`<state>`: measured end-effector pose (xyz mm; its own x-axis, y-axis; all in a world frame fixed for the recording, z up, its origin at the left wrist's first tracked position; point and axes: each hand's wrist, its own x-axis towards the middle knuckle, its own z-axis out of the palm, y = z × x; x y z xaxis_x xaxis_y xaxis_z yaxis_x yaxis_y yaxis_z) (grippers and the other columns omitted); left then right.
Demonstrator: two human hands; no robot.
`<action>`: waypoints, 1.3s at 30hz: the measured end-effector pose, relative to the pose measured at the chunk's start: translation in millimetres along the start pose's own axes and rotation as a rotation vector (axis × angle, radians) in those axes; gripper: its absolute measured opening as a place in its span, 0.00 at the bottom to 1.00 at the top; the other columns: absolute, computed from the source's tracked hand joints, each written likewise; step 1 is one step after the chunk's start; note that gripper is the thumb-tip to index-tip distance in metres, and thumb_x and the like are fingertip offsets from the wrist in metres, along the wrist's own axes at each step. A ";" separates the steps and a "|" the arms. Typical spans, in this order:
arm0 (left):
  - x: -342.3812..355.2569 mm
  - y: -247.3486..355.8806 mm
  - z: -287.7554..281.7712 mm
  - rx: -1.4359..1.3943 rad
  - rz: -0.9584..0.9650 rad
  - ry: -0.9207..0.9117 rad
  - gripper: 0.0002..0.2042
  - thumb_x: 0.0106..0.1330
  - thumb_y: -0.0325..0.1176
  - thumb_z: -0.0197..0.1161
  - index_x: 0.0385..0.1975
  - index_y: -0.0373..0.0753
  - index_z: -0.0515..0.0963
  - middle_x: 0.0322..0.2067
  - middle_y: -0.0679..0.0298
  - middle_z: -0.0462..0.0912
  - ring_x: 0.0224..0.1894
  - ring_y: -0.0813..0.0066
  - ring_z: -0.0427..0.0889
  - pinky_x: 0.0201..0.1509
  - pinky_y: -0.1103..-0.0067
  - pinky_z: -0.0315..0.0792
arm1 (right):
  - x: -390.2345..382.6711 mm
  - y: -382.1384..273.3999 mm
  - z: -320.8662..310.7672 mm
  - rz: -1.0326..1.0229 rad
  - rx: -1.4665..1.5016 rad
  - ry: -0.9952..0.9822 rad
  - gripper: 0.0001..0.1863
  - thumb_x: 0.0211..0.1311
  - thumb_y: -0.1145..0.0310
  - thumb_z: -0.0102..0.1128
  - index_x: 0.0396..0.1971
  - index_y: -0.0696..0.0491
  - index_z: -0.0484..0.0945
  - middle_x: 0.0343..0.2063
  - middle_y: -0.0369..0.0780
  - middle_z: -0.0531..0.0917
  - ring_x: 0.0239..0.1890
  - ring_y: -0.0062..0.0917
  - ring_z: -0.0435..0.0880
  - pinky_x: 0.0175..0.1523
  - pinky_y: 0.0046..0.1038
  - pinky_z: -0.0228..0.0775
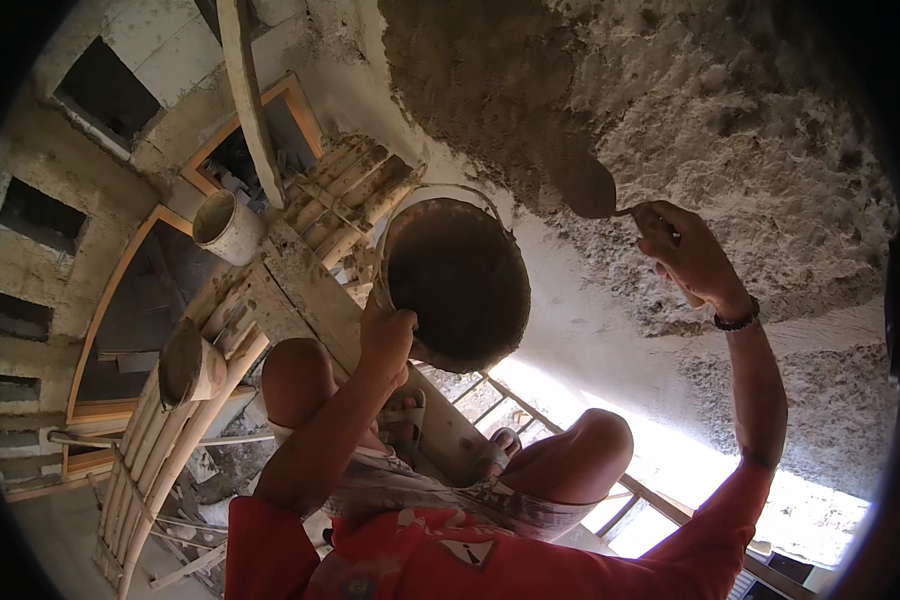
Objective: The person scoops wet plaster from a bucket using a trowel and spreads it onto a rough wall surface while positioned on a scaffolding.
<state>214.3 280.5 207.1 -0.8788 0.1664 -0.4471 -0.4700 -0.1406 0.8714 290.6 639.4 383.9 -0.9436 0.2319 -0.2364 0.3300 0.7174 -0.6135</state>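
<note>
My left hand [385, 340] is closed on the near left rim of a round, mortar-crusted bucket [519, 290], which is tilted so that its dark inside shows. The bucket's thin wire handle arches past its far side. In my right hand [692, 255] is the handle of a trowel [582, 182], fingers wrapped round it. The trowel's rounded blade, coated with grey mortar, lies at or against the wall; contact is hard to tell. Beside the blade, darker wet mortar [480, 75] covers part of the rough, pale wall [720, 130].
I squat on a wooden plank [300, 300] over bamboo poles [355, 190]. A pale bucket [228, 226] and a mortar-stained container [191, 366] stand to the left. An upright wooden post [248, 100] rises behind them. Ladder-like bars [500, 405] cross a bright gap below.
</note>
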 end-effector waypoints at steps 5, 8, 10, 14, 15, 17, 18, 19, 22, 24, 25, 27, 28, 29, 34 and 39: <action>2.2 -10.5 33.2 0.233 0.160 -0.090 0.32 0.51 0.18 0.50 0.63 0.34 0.66 0.40 0.59 0.76 0.34 0.72 0.73 0.33 0.79 0.65 | -19.5 0.7 85.5 -0.354 -0.894 0.083 0.13 0.58 0.71 0.60 0.44 0.54 0.79 0.30 0.48 0.81 0.33 0.34 0.83 0.34 0.38 0.78; 4.5 -18.4 38.8 0.379 0.227 -0.125 0.36 0.50 0.21 0.52 0.66 0.33 0.62 0.52 0.48 0.77 0.54 0.54 0.76 0.57 0.70 0.69 | -1.7 0.7 127.4 -0.343 -1.136 0.220 0.10 0.59 0.70 0.58 0.41 0.52 0.80 0.27 0.45 0.80 0.30 0.34 0.82 0.31 0.37 0.76; 7.0 -23.5 41.8 0.374 0.278 -0.167 0.36 0.50 0.22 0.52 0.67 0.33 0.61 0.55 0.45 0.76 0.59 0.50 0.76 0.62 0.68 0.69 | 6.0 21.1 143.3 -0.398 -1.075 0.164 0.09 0.59 0.69 0.58 0.39 0.52 0.79 0.26 0.43 0.81 0.30 0.35 0.83 0.29 0.35 0.76; -6.6 -13.9 53.1 0.481 0.334 -0.189 0.36 0.51 0.23 0.53 0.67 0.34 0.61 0.56 0.43 0.76 0.59 0.49 0.75 0.63 0.68 0.69 | 2.5 55.0 163.6 -0.243 -0.773 -0.107 0.11 0.61 0.65 0.57 0.41 0.52 0.80 0.27 0.45 0.84 0.31 0.42 0.85 0.36 0.41 0.78; -6.6 -15.4 53.8 0.507 0.342 -0.188 0.36 0.51 0.23 0.53 0.67 0.33 0.61 0.55 0.42 0.76 0.59 0.49 0.75 0.63 0.68 0.69 | 0.9 57.4 167.2 -0.166 -0.683 -0.204 0.12 0.61 0.65 0.57 0.43 0.51 0.80 0.29 0.45 0.84 0.32 0.43 0.85 0.37 0.42 0.79; -5.2 -16.8 57.0 0.557 0.359 -0.195 0.36 0.51 0.23 0.53 0.67 0.33 0.61 0.55 0.42 0.75 0.59 0.48 0.75 0.63 0.67 0.68 | -4.4 69.1 180.6 -0.200 -0.502 -0.215 0.17 0.61 0.61 0.58 0.49 0.49 0.79 0.40 0.44 0.85 0.39 0.45 0.85 0.45 0.44 0.79; -5.0 -16.3 59.6 0.540 0.360 -0.209 0.36 0.51 0.23 0.53 0.67 0.33 0.61 0.55 0.41 0.75 0.60 0.48 0.75 0.63 0.67 0.68 | -11.9 84.0 196.5 -0.298 -0.424 -0.133 0.18 0.61 0.60 0.59 0.50 0.48 0.79 0.43 0.44 0.84 0.40 0.45 0.85 0.46 0.44 0.78; -5.8 -18.7 62.9 0.521 0.353 -0.227 0.36 0.52 0.23 0.53 0.67 0.33 0.61 0.56 0.41 0.75 0.60 0.47 0.74 0.63 0.66 0.68 | -16.6 102.9 213.9 -0.388 -0.346 -0.057 0.19 0.60 0.59 0.60 0.51 0.48 0.79 0.45 0.43 0.84 0.41 0.45 0.84 0.47 0.44 0.78; 2.4 -31.2 54.3 0.444 0.341 -0.209 0.35 0.52 0.22 0.53 0.67 0.32 0.62 0.54 0.43 0.76 0.57 0.50 0.77 0.62 0.69 0.69 | -12.3 90.6 222.5 -0.283 -0.125 -0.115 0.25 0.57 0.56 0.65 0.54 0.48 0.76 0.46 0.45 0.83 0.43 0.45 0.84 0.49 0.41 0.78; 3.7 -24.4 52.5 0.324 0.291 -0.200 0.34 0.51 0.20 0.52 0.65 0.32 0.63 0.49 0.50 0.77 0.49 0.60 0.78 0.53 0.74 0.70 | -16.6 75.2 210.7 -0.213 -0.019 -0.088 0.25 0.57 0.56 0.65 0.54 0.49 0.76 0.42 0.46 0.84 0.40 0.46 0.84 0.48 0.42 0.79; -0.4 -14.6 54.2 0.235 0.244 -0.198 0.33 0.50 0.18 0.51 0.64 0.31 0.65 0.45 0.55 0.78 0.42 0.69 0.77 0.45 0.78 0.71 | -21.4 77.2 206.5 -0.182 -0.025 -0.050 0.24 0.57 0.57 0.65 0.53 0.49 0.75 0.39 0.46 0.85 0.39 0.47 0.84 0.47 0.43 0.79; -4.1 -7.5 55.4 0.127 0.191 -0.194 0.31 0.50 0.16 0.51 0.61 0.30 0.67 0.39 0.61 0.77 0.34 0.78 0.74 0.34 0.82 0.70 | -24.1 80.2 198.0 -0.152 -0.063 -0.007 0.23 0.58 0.57 0.64 0.51 0.50 0.75 0.34 0.47 0.85 0.37 0.48 0.85 0.46 0.44 0.79; -0.9 -9.8 52.7 0.114 0.187 -0.188 0.30 0.50 0.16 0.51 0.60 0.30 0.68 0.38 0.62 0.77 0.32 0.79 0.73 0.32 0.82 0.68 | -20.8 80.8 194.5 -0.158 -0.088 0.001 0.21 0.58 0.57 0.64 0.49 0.50 0.75 0.32 0.47 0.86 0.37 0.49 0.85 0.46 0.45 0.79; 3.1 -9.4 51.4 0.098 0.191 -0.180 0.30 0.50 0.16 0.51 0.59 0.30 0.68 0.37 0.63 0.77 0.30 0.80 0.72 0.29 0.83 0.67 | -15.8 78.0 189.6 -0.170 -0.116 0.011 0.20 0.58 0.57 0.64 0.48 0.50 0.76 0.30 0.47 0.86 0.36 0.49 0.85 0.45 0.46 0.78; 0.5 -1.8 50.6 0.116 0.106 -0.109 0.27 0.50 0.17 0.52 0.56 0.31 0.70 0.34 0.64 0.77 0.27 0.81 0.72 0.27 0.83 0.65 | -18.9 60.7 166.1 -0.128 -0.177 -0.008 0.20 0.58 0.62 0.67 0.46 0.57 0.76 0.31 0.49 0.85 0.36 0.46 0.85 0.41 0.41 0.79; 1.0 6.5 44.1 -0.044 0.083 -0.068 0.25 0.52 0.18 0.53 0.54 0.33 0.72 0.31 0.66 0.77 0.25 0.81 0.71 0.25 0.82 0.64 | -23.1 26.9 129.5 -0.200 -0.096 -0.019 0.21 0.59 0.61 0.65 0.48 0.56 0.73 0.35 0.47 0.86 0.39 0.45 0.86 0.46 0.42 0.78</action>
<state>214.0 322.8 221.3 -0.9079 0.2178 -0.3582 -0.4006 -0.1987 0.8944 324.8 568.2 275.3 -0.9890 0.0666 -0.1320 0.1312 0.8071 -0.5757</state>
